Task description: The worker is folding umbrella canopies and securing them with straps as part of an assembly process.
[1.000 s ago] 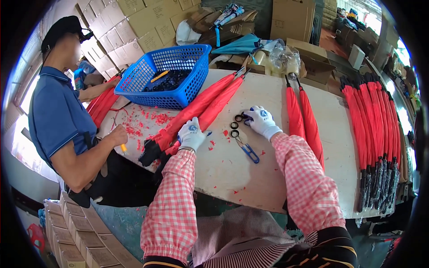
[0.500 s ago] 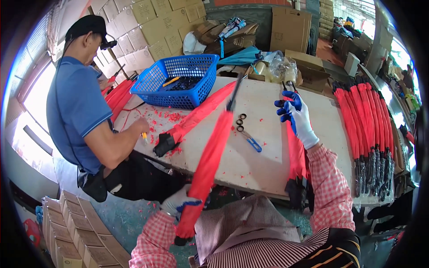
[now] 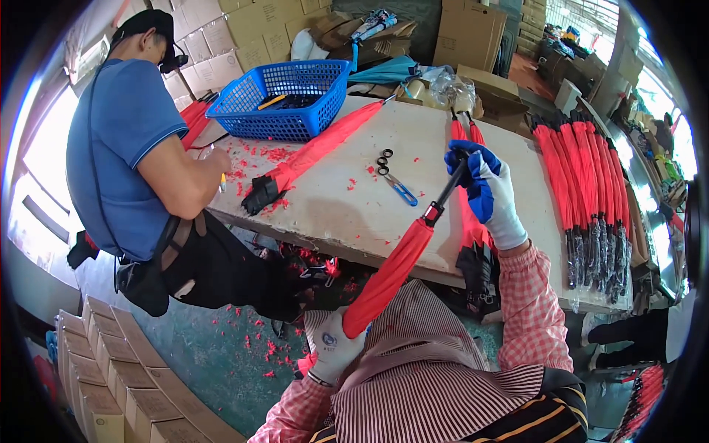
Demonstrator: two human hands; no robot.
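Observation:
A furled red umbrella (image 3: 388, 280) slants up across my lap toward the table. My gloved left hand (image 3: 338, 345) is wrapped round its lower red fabric. At the upper end, my right hand (image 3: 493, 196), in a white glove with blue fingers, is closed round the umbrella's black handle. Behind my right hand, more furled red umbrellas (image 3: 473, 225) lie on the table, their dark ends toward me. Left of them are several black rings (image 3: 384, 162) and a small blue-handled tool (image 3: 403, 192). Another red umbrella (image 3: 325, 148) lies diagonally farther left.
A blue plastic basket (image 3: 336, 103) holding dark small parts stands at the back of the white table (image 3: 325, 225). A co-worker (image 3: 122, 148) in blue stands at the left edge. Bundled red umbrellas (image 3: 587, 181) lie at the right. Cartons (image 3: 122, 369) are stacked lower left.
The umbrella in my left hand has swung rightward and tilted. My right hand, earlier apart above the table umbrellas, has closed on its handle. The view has shifted slightly.

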